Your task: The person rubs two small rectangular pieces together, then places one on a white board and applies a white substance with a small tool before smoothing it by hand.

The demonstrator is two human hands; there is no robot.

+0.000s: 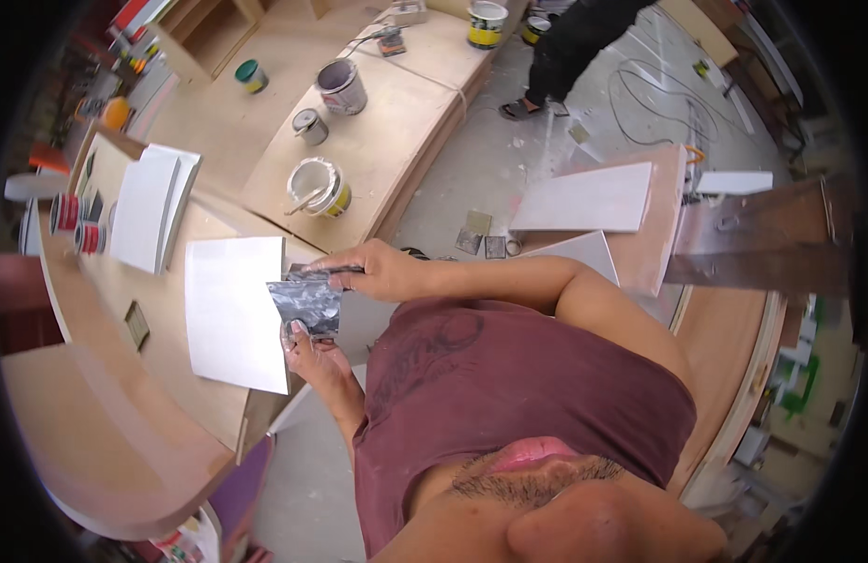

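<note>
My left hand grips the near edge of a flat putty scraper, a dark grey plate smeared with pale filler, thumb on its face. Whitish residue coats the fingers. In my right hand is a second thin dark scraper, seen nearly edge-on at the first one's far edge. Whether the two plates touch, I cannot tell. Both hands are at the right edge of a white panel, which lies on the wooden bench.
Beyond the panel stand an open filler tub with a stick, a small can and a grey-stained bucket. Stacked white panels lie at left. More white boards are at right. A person's dark-trousered leg stands on the floor behind.
</note>
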